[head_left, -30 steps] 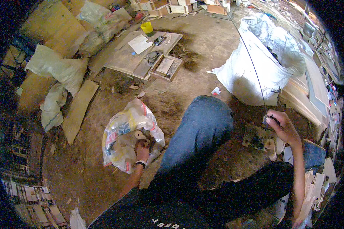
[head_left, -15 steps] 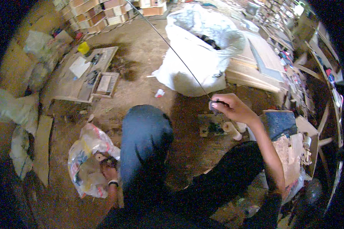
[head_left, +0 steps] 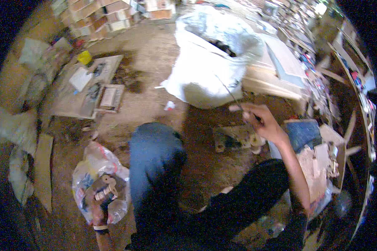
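Note:
My left hand (head_left: pixel 97 210), a bracelet at its wrist, is inside the mouth of a clear plastic bag (head_left: pixel 120 175) on the floor left of my knee. Its fingers close around a pale wooden spool (head_left: pixel 106 192); blur softens their outline. Another round wooden piece (head_left: pixel 108 179) shows just beyond the spool. My right hand (head_left: pixel 267 124) is raised in front of the white sack, pinching a thin dark rod (head_left: pixel 227 88) that slants up and left. The rod's far part fades against the sack. More wooden spools (head_left: pixel 256 142) lie below the right hand.
A large open white sack (head_left: pixel 205 75) stands ahead, dark stuff inside. To the left lies a low wooden board (head_left: pixel 73 102) with a small frame (head_left: pixel 111 97) and yellow cup (head_left: pixel 84 57). Boards and scraps (head_left: pixel 316 163) crowd the right. Stacked blocks (head_left: pixel 98 16) rise at the back.
My left hand has drawn back toward me in the bag and now shows a spool. My right hand has shifted slightly; the rod shows much shorter. The whole view has shifted a little.

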`<state>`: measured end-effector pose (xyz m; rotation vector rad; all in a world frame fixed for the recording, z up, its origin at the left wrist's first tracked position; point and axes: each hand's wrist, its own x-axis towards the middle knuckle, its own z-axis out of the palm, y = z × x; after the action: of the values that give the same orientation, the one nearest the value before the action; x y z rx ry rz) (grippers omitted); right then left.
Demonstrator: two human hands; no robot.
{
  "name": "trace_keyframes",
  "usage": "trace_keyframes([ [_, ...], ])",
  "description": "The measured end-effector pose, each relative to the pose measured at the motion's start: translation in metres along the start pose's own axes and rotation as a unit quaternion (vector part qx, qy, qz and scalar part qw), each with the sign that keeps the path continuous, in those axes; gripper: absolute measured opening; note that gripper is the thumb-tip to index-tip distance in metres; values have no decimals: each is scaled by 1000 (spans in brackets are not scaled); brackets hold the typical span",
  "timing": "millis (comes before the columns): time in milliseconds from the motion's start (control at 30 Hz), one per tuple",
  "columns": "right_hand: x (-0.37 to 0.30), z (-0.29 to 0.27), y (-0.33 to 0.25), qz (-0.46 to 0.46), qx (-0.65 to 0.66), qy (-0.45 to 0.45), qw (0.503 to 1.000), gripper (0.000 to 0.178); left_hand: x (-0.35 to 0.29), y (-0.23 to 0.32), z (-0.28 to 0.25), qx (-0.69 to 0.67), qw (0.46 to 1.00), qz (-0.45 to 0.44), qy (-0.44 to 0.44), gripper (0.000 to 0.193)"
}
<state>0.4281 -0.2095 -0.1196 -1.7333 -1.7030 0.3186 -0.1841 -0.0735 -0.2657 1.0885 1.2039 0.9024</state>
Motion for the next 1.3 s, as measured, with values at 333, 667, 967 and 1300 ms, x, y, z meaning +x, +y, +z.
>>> trace_keyframes([
  [333,-10,23,-29,-85,-2,-140,986,27,42,183,94,-241,951,163,-99,75],
  [667,-8,15,-34,-69,81,-248,963,38,44,231,121,-260,923,243,-142,60],
  [967,-6,7,-49,-70,87,-317,942,67,58,266,116,-57,938,321,-115,47],
  [1300,-6,8,-46,-83,101,-296,946,46,55,302,105,273,838,338,-331,50],
])
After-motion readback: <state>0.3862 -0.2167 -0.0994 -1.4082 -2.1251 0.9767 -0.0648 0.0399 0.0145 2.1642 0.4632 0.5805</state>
